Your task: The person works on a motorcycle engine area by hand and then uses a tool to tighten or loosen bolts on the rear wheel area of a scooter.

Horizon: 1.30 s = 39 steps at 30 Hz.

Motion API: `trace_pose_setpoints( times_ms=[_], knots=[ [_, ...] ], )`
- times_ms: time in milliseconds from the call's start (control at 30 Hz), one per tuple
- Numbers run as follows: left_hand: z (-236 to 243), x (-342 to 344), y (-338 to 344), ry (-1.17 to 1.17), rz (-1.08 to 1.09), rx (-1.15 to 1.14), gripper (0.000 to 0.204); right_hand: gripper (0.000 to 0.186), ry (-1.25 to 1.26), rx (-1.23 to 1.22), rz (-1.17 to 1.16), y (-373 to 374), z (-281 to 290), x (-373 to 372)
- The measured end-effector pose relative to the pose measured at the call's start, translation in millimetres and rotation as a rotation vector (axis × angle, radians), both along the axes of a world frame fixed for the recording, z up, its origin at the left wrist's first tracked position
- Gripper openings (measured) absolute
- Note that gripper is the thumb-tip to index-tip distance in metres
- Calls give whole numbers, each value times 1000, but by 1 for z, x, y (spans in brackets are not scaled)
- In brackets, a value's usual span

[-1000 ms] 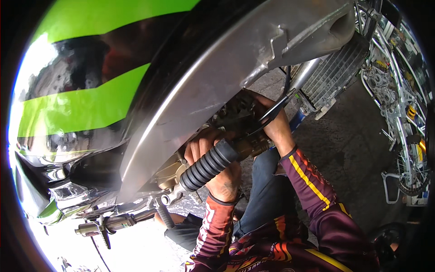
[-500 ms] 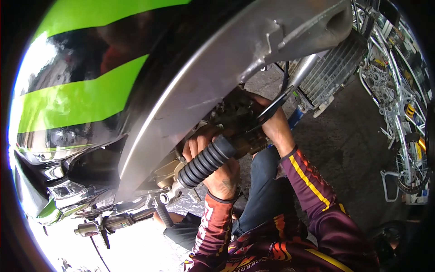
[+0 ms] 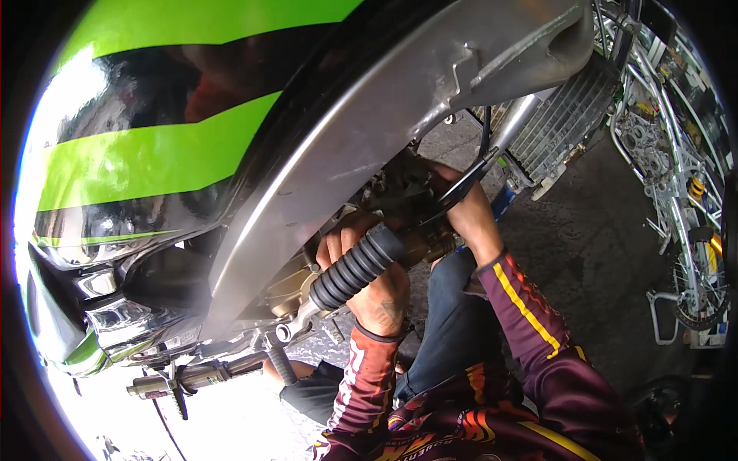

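I look down the side of a motorcycle with a green and black bodywork panel [image 3: 161, 146] and a silver frame spar [image 3: 369, 131]. My left hand [image 3: 380, 296] reaches up under the spar to the engine [image 3: 400, 192], fingers curled against a brass-coloured part. A black ribbed rubber sleeve [image 3: 357, 265] on a metal lever crosses in front of this hand. My right hand [image 3: 469, 215] reaches into the same gap from the right, beside black cables [image 3: 461, 184]; its fingers are hidden behind them. What either hand holds cannot be made out.
A finned radiator [image 3: 565, 123] hangs at the upper right. A metal foot peg [image 3: 200, 376] juts out at lower left. Another stripped bike frame [image 3: 676, 177] stands on the dark concrete floor [image 3: 600, 253] to the right. My knee in dark trousers [image 3: 453, 323] is below the hands.
Both hands stay in the engine gap with barely any movement. The view has shifted slightly.
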<state>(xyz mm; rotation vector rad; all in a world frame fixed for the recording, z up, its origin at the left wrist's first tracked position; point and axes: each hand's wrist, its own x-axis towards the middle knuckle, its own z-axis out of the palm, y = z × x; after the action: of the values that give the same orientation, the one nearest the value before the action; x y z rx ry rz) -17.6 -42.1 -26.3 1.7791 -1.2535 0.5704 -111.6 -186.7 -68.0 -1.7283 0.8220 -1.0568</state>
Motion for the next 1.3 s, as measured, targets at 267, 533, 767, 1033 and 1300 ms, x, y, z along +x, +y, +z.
trace_pose_setpoints(
  times_ms=[267,533,767,1033,1300],
  knots=[
    [5,3,6,-11,-2,57,37,29,-5,37,9,-2,-1,3],
    [-44,14,17,-104,254,243,28,32,143,257,-200,8,-27,-10],
    [-26,20,1,42,18,36,31,33,-187,-155,-505,46,-45,5],
    [-15,2,4,-112,34,149,34,29,-486,113,-536,63,-55,4],
    [-13,2,12,-539,-47,-182,23,32,-407,60,-579,54,-59,10]
  ],
)
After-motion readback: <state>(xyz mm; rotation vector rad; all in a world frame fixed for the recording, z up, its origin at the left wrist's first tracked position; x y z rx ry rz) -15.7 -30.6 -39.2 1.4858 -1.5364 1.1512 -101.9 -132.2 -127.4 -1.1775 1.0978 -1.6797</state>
